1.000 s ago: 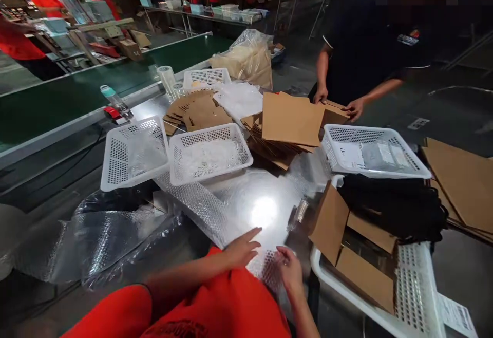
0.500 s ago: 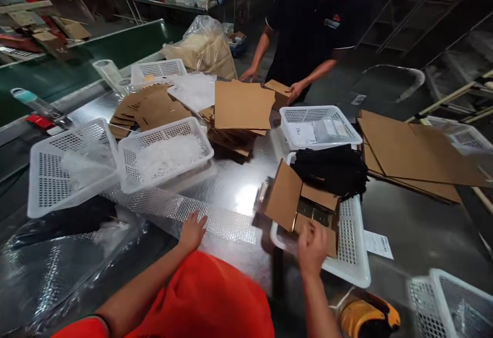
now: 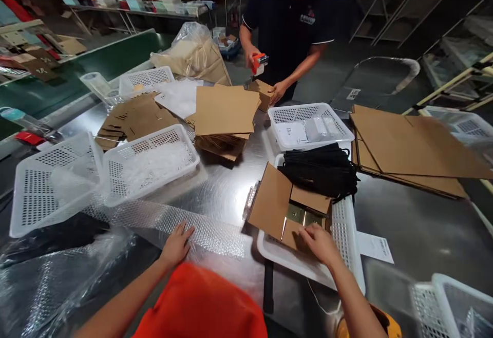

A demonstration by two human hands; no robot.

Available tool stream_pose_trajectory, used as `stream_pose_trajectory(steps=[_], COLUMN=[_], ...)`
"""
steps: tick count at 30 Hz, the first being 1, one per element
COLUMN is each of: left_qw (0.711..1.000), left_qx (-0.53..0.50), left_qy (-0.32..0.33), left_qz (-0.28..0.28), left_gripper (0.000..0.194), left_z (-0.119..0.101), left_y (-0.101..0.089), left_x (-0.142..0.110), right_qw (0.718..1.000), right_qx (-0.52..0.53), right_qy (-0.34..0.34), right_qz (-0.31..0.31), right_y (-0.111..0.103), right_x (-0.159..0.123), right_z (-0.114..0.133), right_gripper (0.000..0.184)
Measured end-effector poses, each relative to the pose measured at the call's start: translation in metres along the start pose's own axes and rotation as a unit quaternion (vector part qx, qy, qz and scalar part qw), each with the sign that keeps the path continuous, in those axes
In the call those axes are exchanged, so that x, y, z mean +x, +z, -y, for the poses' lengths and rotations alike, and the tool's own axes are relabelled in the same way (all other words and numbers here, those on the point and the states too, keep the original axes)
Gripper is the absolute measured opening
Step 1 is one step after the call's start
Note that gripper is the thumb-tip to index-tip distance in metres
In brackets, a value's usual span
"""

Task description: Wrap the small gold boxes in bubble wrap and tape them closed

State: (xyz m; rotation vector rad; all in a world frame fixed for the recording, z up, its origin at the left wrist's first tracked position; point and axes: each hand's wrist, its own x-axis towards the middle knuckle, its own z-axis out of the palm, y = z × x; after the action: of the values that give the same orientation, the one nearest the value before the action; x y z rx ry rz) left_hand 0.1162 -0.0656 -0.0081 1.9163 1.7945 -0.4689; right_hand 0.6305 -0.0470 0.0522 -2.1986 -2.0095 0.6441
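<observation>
A shiny metal table carries a bubble-wrap strip, stacked cardboard and white baskets.

Bright orange-red top, bare forearms, ungloved left hand, ungloved right hand

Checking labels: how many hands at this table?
4: left hand at bubble wrap, right hand at box, colleague's right hand holding red tool, colleague's left hand on carton.
</observation>
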Motion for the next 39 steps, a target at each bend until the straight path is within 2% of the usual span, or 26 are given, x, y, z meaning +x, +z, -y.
stream_pose_trajectory(steps=[2,4,9,13,14,16,18,21,25,27,30,33,37,39], left_qw=[1.000,1.000,1.000,1.000,1.000,1.000,1.000,0.999,0.999,0.999,1.000,1.000,1.000,0.999], left_qx=[0.011,0.019,0.014,0.008,0.012,0.022,0.030,0.033,0.034,0.031,0.024,0.017,0.020,0.023], left_qy=[0.001,0.005,0.020,0.022,0.018,0.010,0.007,0.015,0.008,0.007,0.009,0.019,0.021,0.021], left_qz=[0.001,-0.001,0.000,-0.006,-0.004,0.000,0.000,0.001,0.007,0.007,0.009,0.005,0.011,0.014], left_gripper=[0.064,0.064,0.064,0.065,0.065,0.066,0.067,0.068,0.071,0.071,0.071,0.073,0.072,0.072], left_z=[0.000,0.000,0.003,0.001,0.001,-0.001,-0.001,-0.001,-0.002,-0.003,-0.004,-0.004,-0.003,-0.003], left_y=[0.000,0.000,-0.002,-0.002,-0.002,-0.001,-0.001,0.001,0.001,0.000,-0.002,-0.004,-0.006,-0.007], left_x=[0.000,0.000,0.000,-0.002,-0.002,-0.002,-0.002,-0.002,-0.002,-0.003,-0.005,-0.008,-0.009,-0.008], right_qw=[0.998,0.997,1.000,0.989,0.983,0.976,0.978,0.978,0.966,0.966,0.970,0.967,0.953,0.950], right_qx=[0.004,0.001,0.005,-0.039,-0.065,-0.106,-0.136,-0.179,-0.181,-0.183,-0.183,-0.184,-0.221,-0.233], right_qy=[-0.014,0.004,0.016,0.081,0.106,0.141,0.124,0.034,-0.008,-0.031,-0.015,0.011,0.005,-0.013], right_qz=[-0.069,-0.080,0.003,0.121,0.135,0.124,0.099,0.104,0.183,0.178,0.157,0.175,0.208,0.208], right_y=[0.003,0.003,-0.008,-0.012,-0.012,-0.010,-0.009,-0.008,-0.007,-0.004,-0.001,-0.003,-0.011,-0.014], right_x=[-0.007,-0.010,-0.029,-0.052,-0.053,-0.049,-0.036,-0.014,0.004,0.005,0.002,0.000,0.001,0.000], right_z=[-0.003,-0.003,0.008,0.028,0.035,0.048,0.059,0.065,0.057,0.049,0.035,0.024,0.018,0.017], right_gripper=[0.037,0.037,0.042,0.043,0.038,0.030,0.035,0.056,0.075,0.077,0.084,0.091,0.100,0.097])
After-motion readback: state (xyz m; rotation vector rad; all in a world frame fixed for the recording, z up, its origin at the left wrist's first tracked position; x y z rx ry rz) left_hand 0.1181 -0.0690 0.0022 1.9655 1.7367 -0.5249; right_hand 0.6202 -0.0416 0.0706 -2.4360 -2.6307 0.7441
